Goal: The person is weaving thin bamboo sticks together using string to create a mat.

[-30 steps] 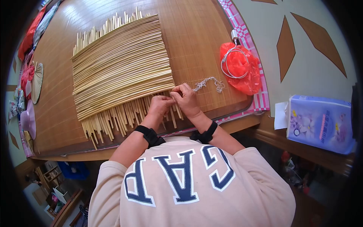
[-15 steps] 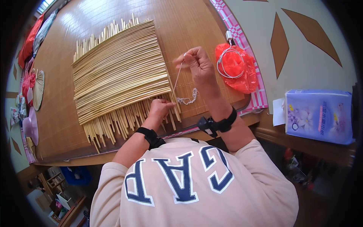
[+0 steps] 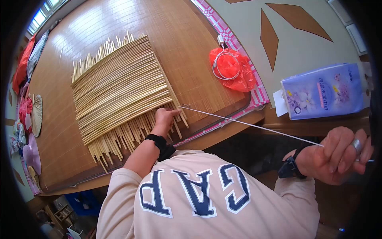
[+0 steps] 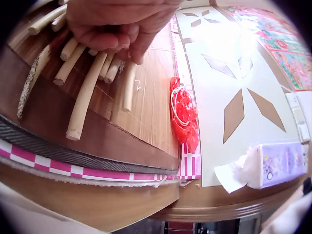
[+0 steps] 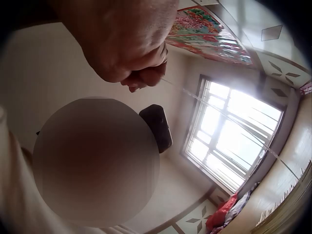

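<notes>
A mat of thin pale wooden sticks [image 3: 123,85] lies on the table, with loose stick ends poking out at its near and far sides. At its near right corner my left hand [image 3: 164,119] pinches the sticks; in the left wrist view the curled fingers [image 4: 105,41] are right over several stick ends [image 4: 87,97]. A white string [image 3: 254,125] runs taut from that corner to my right hand [image 3: 336,157]. That hand, wearing a ring, is out past the table edge and grips the string between curled fingers.
A red plastic bag [image 3: 232,69] with a coiled white cable lies right of the mat. A purple tissue pack [image 3: 322,93] sits farther right. Along the left edge are a hand fan [image 3: 36,115] and a pink hat [image 3: 32,155]. Pink checked cloth [image 3: 260,89] borders the table.
My right hand has gone from beside the left hand, up over the table, then far out to the right, drawing the loosely bunched string straight. The left hand has stayed at the mat's corner.
</notes>
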`<state>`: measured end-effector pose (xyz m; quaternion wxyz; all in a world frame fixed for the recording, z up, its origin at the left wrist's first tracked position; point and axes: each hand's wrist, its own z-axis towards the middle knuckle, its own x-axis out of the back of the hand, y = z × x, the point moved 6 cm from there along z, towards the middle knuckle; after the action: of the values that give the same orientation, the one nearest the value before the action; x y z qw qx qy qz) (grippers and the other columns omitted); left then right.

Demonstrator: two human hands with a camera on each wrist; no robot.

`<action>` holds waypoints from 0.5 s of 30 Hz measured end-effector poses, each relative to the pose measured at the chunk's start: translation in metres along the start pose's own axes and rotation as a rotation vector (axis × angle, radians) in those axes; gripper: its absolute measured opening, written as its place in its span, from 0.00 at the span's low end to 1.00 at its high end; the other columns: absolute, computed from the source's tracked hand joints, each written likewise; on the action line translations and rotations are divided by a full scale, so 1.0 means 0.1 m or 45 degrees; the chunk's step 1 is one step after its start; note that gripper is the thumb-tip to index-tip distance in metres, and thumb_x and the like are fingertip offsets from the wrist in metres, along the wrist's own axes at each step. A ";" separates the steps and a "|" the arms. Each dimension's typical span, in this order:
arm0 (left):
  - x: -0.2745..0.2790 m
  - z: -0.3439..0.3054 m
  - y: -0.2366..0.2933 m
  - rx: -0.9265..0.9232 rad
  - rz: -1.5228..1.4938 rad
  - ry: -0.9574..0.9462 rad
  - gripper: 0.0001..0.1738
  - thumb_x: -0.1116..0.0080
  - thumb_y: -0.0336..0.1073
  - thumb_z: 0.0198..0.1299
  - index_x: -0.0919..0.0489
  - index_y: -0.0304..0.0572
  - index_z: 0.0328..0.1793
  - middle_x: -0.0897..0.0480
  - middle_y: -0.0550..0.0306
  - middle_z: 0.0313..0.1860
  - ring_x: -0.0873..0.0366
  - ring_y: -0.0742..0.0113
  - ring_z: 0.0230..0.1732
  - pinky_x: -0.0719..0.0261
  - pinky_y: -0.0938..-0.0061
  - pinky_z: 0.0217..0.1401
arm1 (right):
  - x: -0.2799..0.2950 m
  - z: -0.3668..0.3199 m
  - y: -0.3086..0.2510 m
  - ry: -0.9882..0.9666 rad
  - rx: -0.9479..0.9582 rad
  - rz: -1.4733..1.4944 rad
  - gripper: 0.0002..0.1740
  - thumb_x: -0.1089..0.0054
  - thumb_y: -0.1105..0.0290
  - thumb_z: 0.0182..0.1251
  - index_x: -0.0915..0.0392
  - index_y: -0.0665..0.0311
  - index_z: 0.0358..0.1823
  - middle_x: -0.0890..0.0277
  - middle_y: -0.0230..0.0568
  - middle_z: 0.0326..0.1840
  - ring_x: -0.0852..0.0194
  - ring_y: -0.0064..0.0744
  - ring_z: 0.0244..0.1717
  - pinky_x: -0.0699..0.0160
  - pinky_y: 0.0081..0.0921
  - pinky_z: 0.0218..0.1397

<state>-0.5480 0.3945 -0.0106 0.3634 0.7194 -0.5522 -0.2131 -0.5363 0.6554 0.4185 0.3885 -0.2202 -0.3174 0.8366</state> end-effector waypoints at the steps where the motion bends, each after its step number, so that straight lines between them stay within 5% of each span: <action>1: -0.02 -0.02 0.01 0.006 -0.002 -0.028 0.13 0.35 0.37 0.46 0.22 0.33 0.25 0.30 0.58 0.09 0.35 0.70 0.07 0.42 0.73 0.09 | -0.05 0.04 0.00 -0.066 -0.127 0.018 0.11 0.40 0.67 0.60 0.34 0.59 0.34 0.32 0.39 0.22 0.36 0.25 0.15 0.37 0.18 0.13; 5: -0.01 0.08 -0.06 -0.104 0.016 0.060 0.11 0.37 0.35 0.45 0.22 0.32 0.25 0.28 0.57 0.11 0.33 0.70 0.08 0.37 0.72 0.10 | -0.31 -0.09 0.34 0.023 -0.622 0.056 0.13 0.42 0.63 0.63 0.36 0.62 0.31 0.30 0.42 0.18 0.42 0.19 0.09 0.43 0.16 0.08; 6: 0.00 0.10 -0.06 -0.149 0.013 0.102 0.10 0.38 0.34 0.45 0.22 0.32 0.26 0.28 0.57 0.11 0.33 0.69 0.08 0.36 0.72 0.11 | -0.41 -0.29 0.52 -0.066 -0.782 0.247 0.11 0.46 0.65 0.66 0.36 0.62 0.32 0.29 0.39 0.20 0.41 0.15 0.11 0.45 0.12 0.11; 7: -0.02 0.10 -0.10 -0.185 0.015 0.133 0.09 0.39 0.33 0.45 0.23 0.31 0.26 0.27 0.57 0.12 0.32 0.69 0.09 0.34 0.72 0.12 | -0.53 -0.63 0.96 -0.322 -1.195 0.151 0.06 0.52 0.70 0.68 0.37 0.63 0.34 0.29 0.35 0.22 0.41 0.11 0.14 0.46 0.09 0.15; 8: -0.02 0.15 -0.14 -0.178 0.053 0.135 0.09 0.39 0.33 0.45 0.23 0.32 0.26 0.27 0.57 0.12 0.31 0.69 0.09 0.33 0.73 0.12 | -0.54 -0.65 1.00 -0.339 -1.296 0.243 0.03 0.56 0.74 0.68 0.36 0.65 0.36 0.29 0.32 0.24 0.41 0.09 0.17 0.46 0.08 0.18; 9: -0.02 0.15 -0.15 -0.173 0.055 0.130 0.09 0.39 0.33 0.45 0.23 0.32 0.26 0.27 0.57 0.12 0.31 0.69 0.09 0.33 0.73 0.12 | -0.50 -0.81 1.39 -0.304 -1.261 0.169 0.04 0.55 0.73 0.67 0.35 0.65 0.34 0.31 0.30 0.22 0.41 0.10 0.16 0.44 0.12 0.17; 10: -0.01 0.14 -0.14 -0.184 0.059 0.123 0.10 0.38 0.34 0.45 0.23 0.32 0.26 0.26 0.57 0.12 0.30 0.69 0.10 0.32 0.73 0.13 | -0.23 -1.08 2.18 -0.309 -1.101 -0.381 0.06 0.53 0.72 0.67 0.34 0.64 0.31 0.32 0.29 0.21 0.39 0.11 0.17 0.42 0.14 0.18; 11: -0.01 0.14 -0.12 -0.198 0.055 0.110 0.11 0.37 0.35 0.45 0.23 0.32 0.25 0.26 0.57 0.12 0.29 0.68 0.11 0.32 0.73 0.13 | -0.19 -1.13 2.25 -0.300 -1.249 -0.373 0.06 0.49 0.71 0.63 0.33 0.65 0.30 0.30 0.35 0.22 0.32 0.23 0.20 0.34 0.21 0.23; 13: 0.03 0.04 -0.02 -0.196 0.120 0.124 0.13 0.36 0.37 0.45 0.23 0.33 0.24 0.26 0.56 0.12 0.28 0.68 0.11 0.31 0.73 0.13 | 0.20 -1.53 3.26 -0.286 -0.727 -1.007 0.07 0.45 0.71 0.58 0.31 0.66 0.33 0.27 0.44 0.27 0.27 0.38 0.29 0.29 0.30 0.32; 15: -0.03 -0.04 0.02 -0.188 0.158 0.121 0.14 0.34 0.39 0.44 0.23 0.33 0.24 0.26 0.56 0.12 0.28 0.68 0.10 0.30 0.73 0.14 | 0.34 -1.80 3.72 -0.254 -0.753 -1.058 0.08 0.44 0.70 0.56 0.30 0.65 0.34 0.27 0.46 0.31 0.27 0.44 0.34 0.28 0.34 0.37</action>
<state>-0.5471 0.3981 -0.0069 0.4536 0.6645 -0.5607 -0.1958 -0.6358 0.5620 0.0266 0.5769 -0.0949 -0.6363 0.5034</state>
